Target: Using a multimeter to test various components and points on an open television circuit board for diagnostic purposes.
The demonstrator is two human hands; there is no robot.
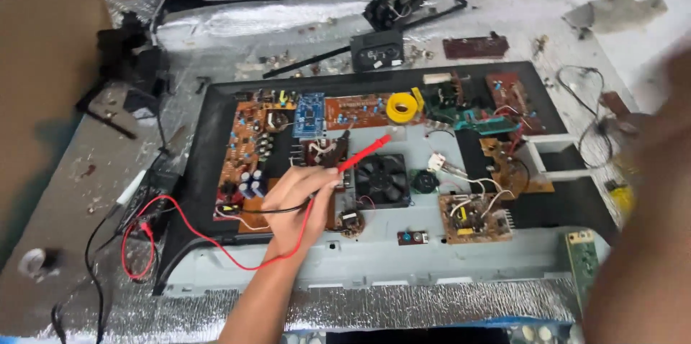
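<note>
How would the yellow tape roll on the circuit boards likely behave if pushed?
The yellow tape roll lies flat on its side, so it would probably slide, not roll. It looks light, likely shifting easily. Set on edge, its round shape would probably roll.

Lighting: soft, even daylight, brightest toward the upper right, where the pale work surface [633,49] washes out almost to white. Glare: mild sheen on the crinkled silver foil sheet [403,304] along the near edge and on the foil at top left. Shadows: faint and diffuse; a soft one beneath the left hand [299,204]. Blur: right hand [648,193] heavily smeared, without outline, filling the right edge. Focus: central circuit boards moderately sharp, fine detail softened by compression. Distortion: slight wide-angle bowing at the frame edges. Left side dimmer, brownish.
</note>
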